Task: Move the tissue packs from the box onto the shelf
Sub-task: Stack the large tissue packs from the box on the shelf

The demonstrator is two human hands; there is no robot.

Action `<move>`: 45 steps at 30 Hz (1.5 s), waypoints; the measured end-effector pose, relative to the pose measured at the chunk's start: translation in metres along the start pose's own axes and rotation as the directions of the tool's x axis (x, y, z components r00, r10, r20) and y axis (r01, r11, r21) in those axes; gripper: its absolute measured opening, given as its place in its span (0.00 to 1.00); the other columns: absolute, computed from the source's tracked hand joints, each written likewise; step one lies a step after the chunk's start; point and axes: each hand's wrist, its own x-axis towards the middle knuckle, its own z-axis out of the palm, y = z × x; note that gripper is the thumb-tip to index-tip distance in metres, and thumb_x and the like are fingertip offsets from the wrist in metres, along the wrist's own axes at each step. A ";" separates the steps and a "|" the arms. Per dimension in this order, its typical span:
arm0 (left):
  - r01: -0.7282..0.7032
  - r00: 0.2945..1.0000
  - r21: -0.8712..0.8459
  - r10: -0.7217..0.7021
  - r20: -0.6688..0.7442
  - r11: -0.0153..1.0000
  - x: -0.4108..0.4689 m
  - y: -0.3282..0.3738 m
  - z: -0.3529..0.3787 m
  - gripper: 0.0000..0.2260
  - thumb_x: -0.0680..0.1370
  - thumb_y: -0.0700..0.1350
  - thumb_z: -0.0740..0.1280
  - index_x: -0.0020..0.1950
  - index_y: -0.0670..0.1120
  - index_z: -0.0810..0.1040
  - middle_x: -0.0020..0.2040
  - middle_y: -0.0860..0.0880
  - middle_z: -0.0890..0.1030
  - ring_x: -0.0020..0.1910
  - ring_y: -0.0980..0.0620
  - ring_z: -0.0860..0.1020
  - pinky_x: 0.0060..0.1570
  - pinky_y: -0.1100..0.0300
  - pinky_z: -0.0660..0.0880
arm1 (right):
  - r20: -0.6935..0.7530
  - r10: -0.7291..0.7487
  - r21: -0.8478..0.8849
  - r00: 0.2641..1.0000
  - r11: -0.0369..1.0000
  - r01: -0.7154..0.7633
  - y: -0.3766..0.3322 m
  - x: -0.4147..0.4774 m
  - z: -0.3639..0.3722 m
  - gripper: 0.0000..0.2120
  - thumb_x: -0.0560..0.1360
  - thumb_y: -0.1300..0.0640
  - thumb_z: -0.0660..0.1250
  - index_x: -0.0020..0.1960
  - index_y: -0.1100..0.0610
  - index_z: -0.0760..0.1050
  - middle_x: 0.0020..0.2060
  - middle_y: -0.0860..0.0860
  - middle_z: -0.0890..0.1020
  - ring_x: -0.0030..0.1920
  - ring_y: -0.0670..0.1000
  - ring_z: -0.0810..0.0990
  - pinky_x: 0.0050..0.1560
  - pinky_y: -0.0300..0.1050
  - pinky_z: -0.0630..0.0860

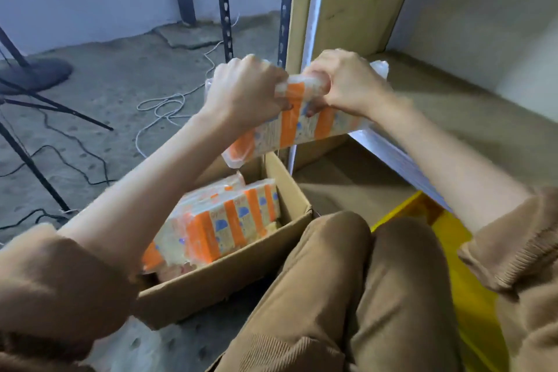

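Note:
A long orange-and-white tissue pack [297, 130] hangs in the air above the far end of the cardboard box [229, 275]. My left hand [246, 90] and my right hand [344, 81] both grip its top edge, close together. The pack's right end reaches over the front edge of the wooden shelf [471, 118]. More tissue packs [229, 220] of the same kind lie stacked inside the open box, below my left forearm.
A wooden upright [305, 9] of the shelf stands just behind the held pack. A metal rack leg [225, 6] rises at the left of it. Cables [163, 106] and tripod legs [33, 160] lie on the concrete floor. A yellow object [453, 251] sits by my right knee.

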 end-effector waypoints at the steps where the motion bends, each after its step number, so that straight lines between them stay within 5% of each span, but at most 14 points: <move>1: -0.033 0.999 -0.020 0.032 -0.028 0.999 0.011 0.010 -0.003 0.16 0.73 0.53 0.66 0.58 0.50 0.79 0.52 0.40 0.81 0.52 0.36 0.78 0.48 0.49 0.74 | -0.022 0.016 -0.033 1.000 0.999 -0.016 0.010 -0.002 -0.016 0.14 0.69 0.62 0.69 0.55 0.58 0.78 0.52 0.57 0.79 0.56 0.57 0.74 0.56 0.49 0.72; 8: -0.183 0.979 -0.192 0.160 -0.128 0.964 0.089 0.086 0.011 0.16 0.73 0.53 0.65 0.58 0.49 0.79 0.51 0.43 0.83 0.50 0.40 0.80 0.44 0.54 0.73 | -0.037 0.142 -0.286 0.989 0.947 -0.146 0.092 -0.014 -0.084 0.13 0.70 0.63 0.66 0.54 0.59 0.78 0.52 0.60 0.79 0.54 0.60 0.75 0.55 0.52 0.73; 13: -0.184 0.983 -0.331 0.167 -0.077 0.926 0.125 0.132 0.055 0.14 0.74 0.50 0.65 0.57 0.49 0.79 0.50 0.43 0.82 0.49 0.39 0.80 0.46 0.53 0.76 | 0.046 0.265 -0.396 0.963 0.890 -0.225 0.145 -0.024 -0.085 0.14 0.69 0.67 0.64 0.54 0.60 0.77 0.53 0.59 0.78 0.57 0.59 0.74 0.52 0.50 0.72; 21: -0.195 0.978 -0.256 0.207 0.023 0.947 0.155 0.154 0.114 0.15 0.76 0.51 0.63 0.60 0.48 0.76 0.53 0.43 0.81 0.52 0.40 0.79 0.40 0.56 0.66 | 0.148 0.387 -0.274 0.910 0.900 -0.338 0.202 -0.030 -0.040 0.16 0.70 0.66 0.67 0.57 0.57 0.76 0.57 0.56 0.77 0.60 0.57 0.74 0.57 0.53 0.74; 29: -0.002 0.988 -0.316 0.050 0.144 0.949 0.192 0.132 0.124 0.20 0.74 0.56 0.65 0.60 0.44 0.77 0.56 0.40 0.79 0.56 0.38 0.77 0.50 0.52 0.74 | 0.070 0.437 -0.172 0.897 0.891 -0.421 0.204 -0.016 -0.026 0.22 0.72 0.61 0.68 0.65 0.60 0.71 0.65 0.56 0.73 0.65 0.57 0.71 0.64 0.51 0.70; 34: 0.020 0.967 -0.291 0.056 0.250 0.957 0.195 0.111 0.136 0.16 0.77 0.47 0.61 0.63 0.44 0.74 0.59 0.38 0.77 0.58 0.36 0.75 0.53 0.50 0.74 | 0.009 0.518 -0.191 0.855 0.840 -0.507 0.207 -0.034 -0.001 0.18 0.75 0.56 0.64 0.64 0.59 0.73 0.65 0.54 0.74 0.64 0.55 0.73 0.61 0.47 0.71; 40: -0.237 0.908 -0.429 0.355 0.220 0.872 0.174 0.087 0.134 0.23 0.75 0.58 0.61 0.67 0.48 0.72 0.71 0.49 0.71 0.70 0.48 0.68 0.67 0.51 0.68 | -0.031 0.635 -0.076 0.772 0.768 -0.635 0.206 -0.066 0.034 0.14 0.76 0.57 0.63 0.58 0.61 0.76 0.58 0.57 0.79 0.60 0.57 0.76 0.55 0.48 0.74; 45: -0.414 0.773 -0.232 0.474 0.421 0.880 0.166 0.082 0.131 0.38 0.71 0.61 0.67 0.76 0.51 0.54 0.78 0.55 0.53 0.77 0.53 0.47 0.74 0.55 0.52 | 0.058 0.711 -0.040 0.701 0.703 -0.710 0.198 -0.075 0.057 0.17 0.78 0.54 0.60 0.60 0.64 0.73 0.61 0.59 0.75 0.61 0.60 0.75 0.58 0.51 0.74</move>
